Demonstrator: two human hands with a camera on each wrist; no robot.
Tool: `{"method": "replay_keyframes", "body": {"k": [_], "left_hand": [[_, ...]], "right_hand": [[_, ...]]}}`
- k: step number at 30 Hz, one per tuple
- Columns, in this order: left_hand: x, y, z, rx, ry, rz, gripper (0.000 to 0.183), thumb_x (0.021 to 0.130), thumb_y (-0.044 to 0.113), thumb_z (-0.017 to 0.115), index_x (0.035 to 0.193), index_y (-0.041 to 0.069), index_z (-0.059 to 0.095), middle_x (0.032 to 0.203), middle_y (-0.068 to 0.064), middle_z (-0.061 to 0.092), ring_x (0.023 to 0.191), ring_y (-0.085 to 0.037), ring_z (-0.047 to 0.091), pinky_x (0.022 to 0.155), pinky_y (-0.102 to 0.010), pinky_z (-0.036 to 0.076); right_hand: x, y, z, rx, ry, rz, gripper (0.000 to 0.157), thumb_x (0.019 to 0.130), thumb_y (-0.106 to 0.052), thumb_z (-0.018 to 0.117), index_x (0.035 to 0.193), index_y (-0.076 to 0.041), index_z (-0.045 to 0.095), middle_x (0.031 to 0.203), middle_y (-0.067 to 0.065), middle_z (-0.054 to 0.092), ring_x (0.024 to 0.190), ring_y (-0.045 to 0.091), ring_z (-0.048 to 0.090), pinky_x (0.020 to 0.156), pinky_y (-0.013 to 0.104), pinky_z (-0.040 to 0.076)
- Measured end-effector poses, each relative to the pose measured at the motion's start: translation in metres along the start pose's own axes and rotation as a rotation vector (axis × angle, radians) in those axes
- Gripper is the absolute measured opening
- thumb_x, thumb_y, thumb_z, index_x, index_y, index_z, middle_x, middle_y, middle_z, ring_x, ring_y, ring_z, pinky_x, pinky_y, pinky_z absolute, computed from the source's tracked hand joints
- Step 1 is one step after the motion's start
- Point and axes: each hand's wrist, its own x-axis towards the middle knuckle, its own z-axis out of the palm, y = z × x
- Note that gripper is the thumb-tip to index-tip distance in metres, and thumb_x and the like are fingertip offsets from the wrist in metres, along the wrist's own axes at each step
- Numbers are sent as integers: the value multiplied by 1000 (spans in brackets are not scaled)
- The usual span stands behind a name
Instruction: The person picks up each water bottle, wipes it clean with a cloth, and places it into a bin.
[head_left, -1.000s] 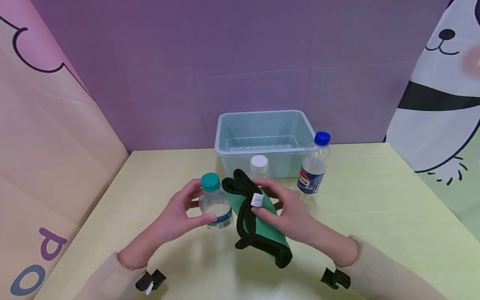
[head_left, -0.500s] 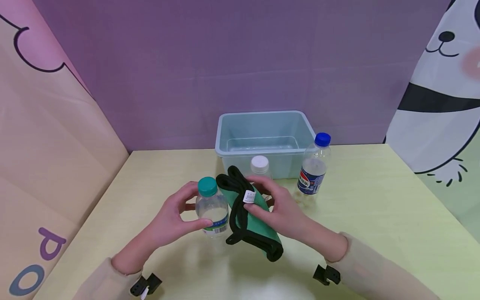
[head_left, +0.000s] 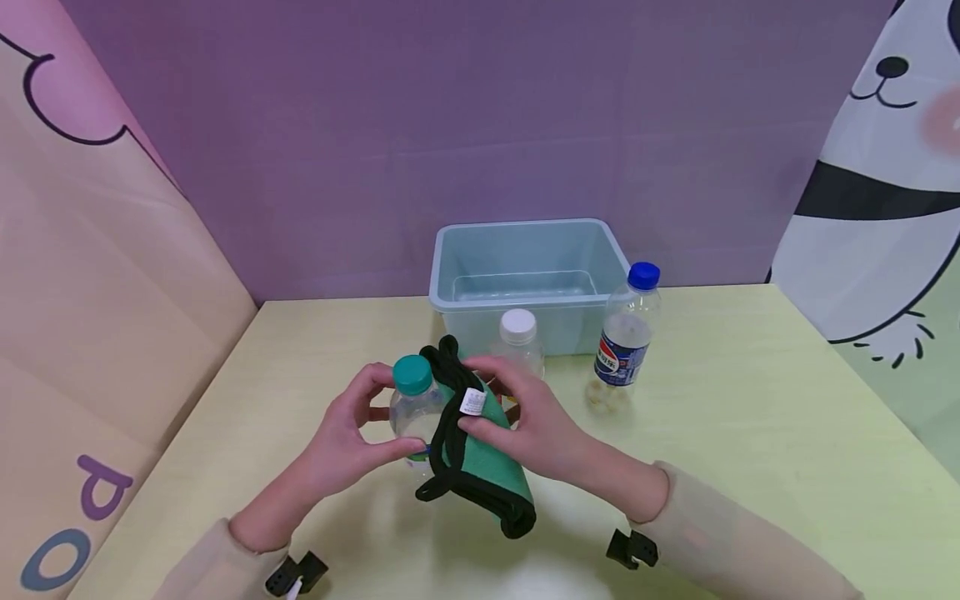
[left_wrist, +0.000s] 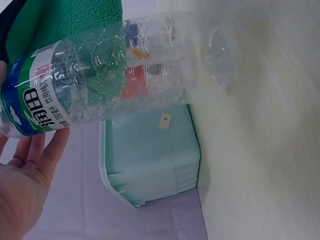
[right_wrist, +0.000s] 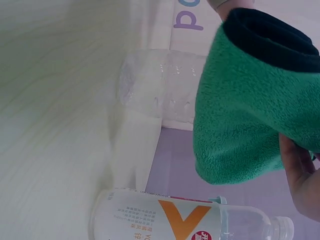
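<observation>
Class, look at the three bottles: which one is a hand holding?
The teal-capped bottle, gripped by the left hand. The white-capped bottle and blue-capped bottle stand on the table near the tub, unheld.

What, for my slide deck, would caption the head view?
Left grip on a teal-capped bottle, right grip on a folded green cloth, in front of a pale blue tub.

Tub (head_left: 528,257) behind cloth (head_left: 491,457), 3 bottles (head_left: 624,337)
</observation>
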Motion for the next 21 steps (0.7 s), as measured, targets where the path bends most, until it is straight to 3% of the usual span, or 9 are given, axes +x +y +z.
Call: {"method": "replay_keyframes", "body": {"k": [5,12,19,21], "left_hand": [[0,-1,2,-7,16,13,60,69,-7,83,119,3,51,115,-1,56,109,-15,53,77,-36,55],[-2,-2,4,9,37,-19,59,71,-3,84,119,6,52,113,1,56,105,-14,54,70,-36,56],[-2,-1,5,20,37,-33,58,71,-5,83,119,7,51,113,2,55,104,-13,54,68,-36,57],[-2,0,6,22,39,-31,59,71,-6,83,119,6,51,112,2,55,104,-12,54,67,-36,56]], "right_hand": [[1,-1,-1,-8,-42,32,55,84,-6,76,134,-6,51,112,5,58,91,22,53,53,27,51],[-3,6,1,35,-100,130,61,82,-5,78,135,-5,47,113,11,57,90,24,57,56,32,56],[-13,27,8,-24,-233,305,61,85,-14,77,136,-5,43,119,9,57,106,23,56,89,34,51],[-16,33,11,-41,-269,358,62,86,-17,76,136,-5,42,122,8,56,109,23,55,93,36,49]]}}
